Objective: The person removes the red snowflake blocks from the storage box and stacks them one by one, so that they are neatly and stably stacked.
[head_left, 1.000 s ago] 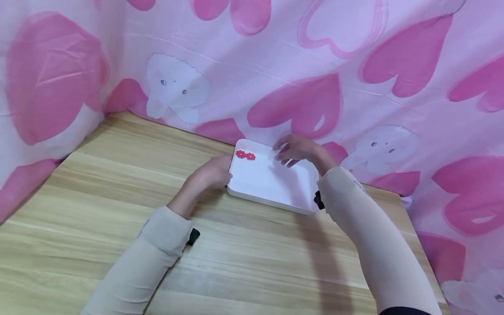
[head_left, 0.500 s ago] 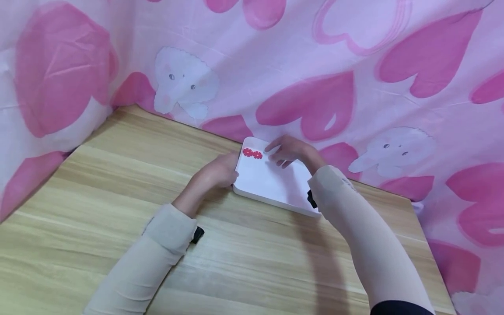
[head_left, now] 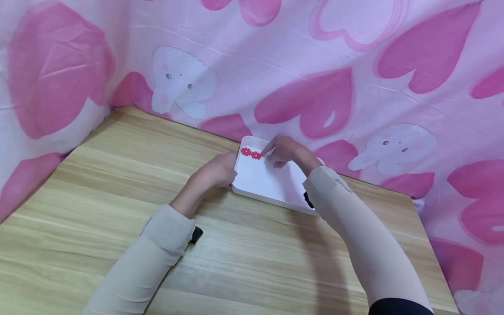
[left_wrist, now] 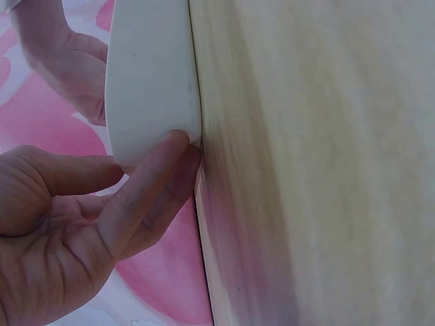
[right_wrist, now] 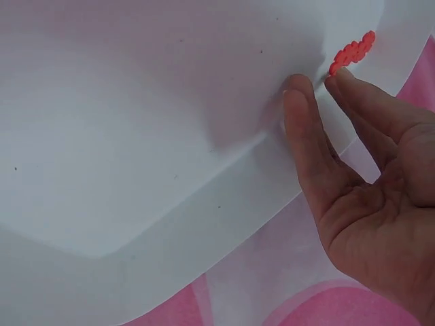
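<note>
The tray lies on the counter between the hands, the left hand touching its left edge, the right hand over its far side. Two flower pieces sit in the tray just left of the right fingertips. A cloth hangs behind both hands.

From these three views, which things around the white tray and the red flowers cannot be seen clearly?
- Head view: the right forearm hides the near right corner of the white tray.
- Head view: the left hand covers its own fingertips at the tray's edge.
- Right wrist view: the red flower pieces are too small to count; whether the right hand touches them is unclear.
</note>
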